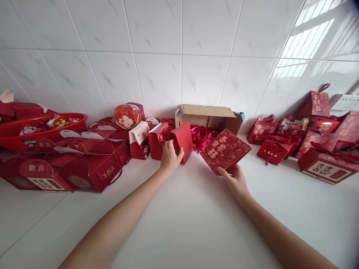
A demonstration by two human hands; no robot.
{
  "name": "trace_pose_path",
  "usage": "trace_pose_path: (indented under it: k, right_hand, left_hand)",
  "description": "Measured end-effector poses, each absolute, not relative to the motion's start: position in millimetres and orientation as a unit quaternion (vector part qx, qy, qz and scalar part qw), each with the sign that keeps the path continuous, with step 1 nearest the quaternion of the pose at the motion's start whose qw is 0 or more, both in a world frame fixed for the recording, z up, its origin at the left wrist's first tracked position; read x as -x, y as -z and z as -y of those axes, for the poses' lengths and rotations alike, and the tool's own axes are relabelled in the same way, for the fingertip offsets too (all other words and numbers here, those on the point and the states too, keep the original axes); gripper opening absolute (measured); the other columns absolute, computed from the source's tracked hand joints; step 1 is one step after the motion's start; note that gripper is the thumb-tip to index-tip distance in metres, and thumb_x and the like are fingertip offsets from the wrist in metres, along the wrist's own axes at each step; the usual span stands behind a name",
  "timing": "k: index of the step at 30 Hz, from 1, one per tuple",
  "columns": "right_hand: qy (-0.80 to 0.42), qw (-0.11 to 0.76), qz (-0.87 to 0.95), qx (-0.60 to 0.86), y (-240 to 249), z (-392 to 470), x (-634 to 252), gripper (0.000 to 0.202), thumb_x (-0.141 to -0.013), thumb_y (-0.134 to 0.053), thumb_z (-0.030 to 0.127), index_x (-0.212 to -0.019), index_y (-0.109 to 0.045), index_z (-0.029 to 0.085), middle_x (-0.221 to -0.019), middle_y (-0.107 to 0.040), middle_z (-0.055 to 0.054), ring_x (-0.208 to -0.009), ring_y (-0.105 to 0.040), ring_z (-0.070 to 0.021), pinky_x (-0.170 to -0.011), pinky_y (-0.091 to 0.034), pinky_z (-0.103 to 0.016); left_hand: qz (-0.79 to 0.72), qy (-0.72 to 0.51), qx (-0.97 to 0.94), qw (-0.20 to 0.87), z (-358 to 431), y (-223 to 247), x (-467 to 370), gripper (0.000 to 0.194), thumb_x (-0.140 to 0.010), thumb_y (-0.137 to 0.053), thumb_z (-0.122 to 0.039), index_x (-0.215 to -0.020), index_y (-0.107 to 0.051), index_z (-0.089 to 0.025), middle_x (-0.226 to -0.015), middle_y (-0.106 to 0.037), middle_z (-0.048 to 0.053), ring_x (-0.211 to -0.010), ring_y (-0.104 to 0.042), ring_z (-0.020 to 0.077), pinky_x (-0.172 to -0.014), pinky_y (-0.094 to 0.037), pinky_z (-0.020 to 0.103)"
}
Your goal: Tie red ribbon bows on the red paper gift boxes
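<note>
My left hand (169, 160) reaches forward to a row of small upright red candy boxes. Its fingers go into the gap beside a plain red candy box (184, 141), with the thumb across that box's near side; part of the grip is hidden. Left of it stand a patterned red candy box (157, 144) and a cream-topped candy box (139, 140). My right hand (236, 181) pinches the near corner of a dark red gift box (226, 150) with gold characters. That box is tilted, its printed face turned up toward me.
Behind stands an open cardboard carton (207, 110) with dark red ribbons (203, 137) at its front. Several handled red gift boxes (86, 170) crowd the left, near a red basin (81, 120) of sweets. More ribboned boxes (273, 149) sit at the right. A tiled wall (157, 30) bounds the white counter (179, 224).
</note>
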State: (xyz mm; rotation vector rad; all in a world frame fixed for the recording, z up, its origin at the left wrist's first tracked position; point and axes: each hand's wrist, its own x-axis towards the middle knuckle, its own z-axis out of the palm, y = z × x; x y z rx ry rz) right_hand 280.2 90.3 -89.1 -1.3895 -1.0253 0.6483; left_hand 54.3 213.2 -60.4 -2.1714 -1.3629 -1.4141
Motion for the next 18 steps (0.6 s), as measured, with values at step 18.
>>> trace_pose_path:
  k: [18]
  right_hand:
    - [-0.261, 0.530, 0.571, 0.569, 74, -100, -221, 0.050, -0.066, -0.070, 0.048, -0.102, -0.049, 0.020, -0.096, -0.064, -0.007, -0.079, -0.061, -0.0209, -0.067, -0.047, -0.034]
  left_hand:
    - [0.566, 0.442, 0.681, 0.145, -218, 56, -2, 0.045, -0.080, -0.054, -0.040, -0.112, -0.046, -0.009, -0.099, -0.055, 0.019, -0.097, -0.056, 0.0346, -0.075, -0.049, 0.043]
